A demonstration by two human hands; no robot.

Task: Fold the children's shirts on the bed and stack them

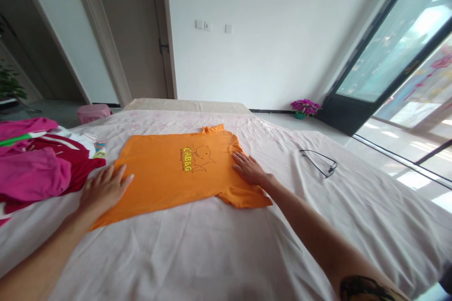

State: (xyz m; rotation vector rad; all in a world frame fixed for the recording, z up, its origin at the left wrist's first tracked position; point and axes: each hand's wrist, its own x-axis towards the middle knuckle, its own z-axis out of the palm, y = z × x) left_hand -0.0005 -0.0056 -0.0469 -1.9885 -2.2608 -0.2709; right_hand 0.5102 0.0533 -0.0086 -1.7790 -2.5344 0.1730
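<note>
An orange T-shirt [155, 164] lies spread on its side across the bed, printed face up, with yellow lettering and a line drawing on its front. Its hem points left and its collar right. My left hand [104, 190] rests on the hem end, fingers spread. On the shoulder beside the collar, my right hand [249, 168] lies flat with its fingers stretched out. Neither hand grips the cloth. The near sleeve [245, 196] sticks out toward me below my right hand, slightly rumpled; the far sleeve is partly folded.
A heap of pink, red and white clothes [38, 164] lies at the left. Black-framed glasses [323, 165] rest on the wrinkled bedsheet [197, 254] at the right. Beyond the bed are a pink stool [94, 113], purple flowers [305, 107] and a glass door [384, 42].
</note>
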